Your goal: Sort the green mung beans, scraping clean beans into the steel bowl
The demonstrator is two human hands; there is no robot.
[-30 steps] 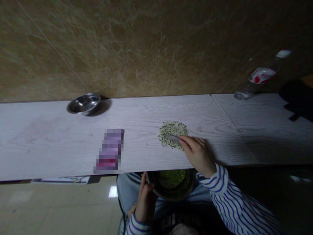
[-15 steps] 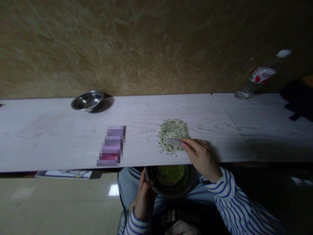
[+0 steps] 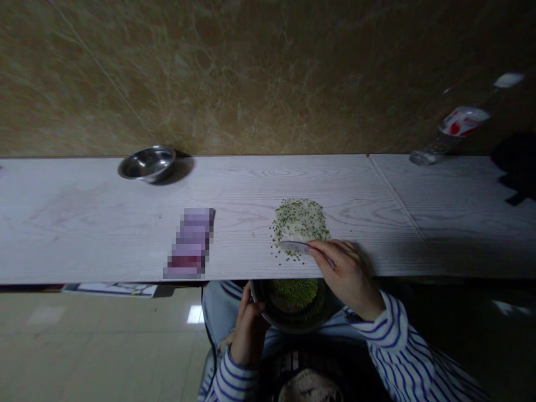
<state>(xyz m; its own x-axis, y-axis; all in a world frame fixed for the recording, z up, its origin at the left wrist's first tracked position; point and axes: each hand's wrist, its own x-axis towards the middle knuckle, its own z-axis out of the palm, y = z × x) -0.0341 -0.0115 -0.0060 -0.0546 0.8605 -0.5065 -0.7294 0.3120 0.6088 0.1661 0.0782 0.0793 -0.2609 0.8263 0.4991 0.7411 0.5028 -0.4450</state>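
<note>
A round patch of small green beans mixed with white grains (image 3: 299,222) lies on the pale wooden tabletop (image 3: 84,234). My right hand (image 3: 345,273) pinches a thin flat card (image 3: 294,246), its edge resting on the near side of the patch. Just under the table's front edge my left hand (image 3: 249,329) grips the rim of a dark metal bowl (image 3: 293,312). Inside that bowl sits a heap of green beans (image 3: 296,290).
An empty steel bowl (image 3: 147,163) stands at the back left against the brown wall. A blurred purple packet (image 3: 190,243) lies left of the patch. At the far right are a plastic bottle (image 3: 454,129) and a dark object (image 3: 517,164). Paper (image 3: 109,289) lies below the table.
My right hand has drawn the card towards the table's front edge, dragging beans with it. The patch now looks whiter in the middle. My left hand still holds the bowl.
</note>
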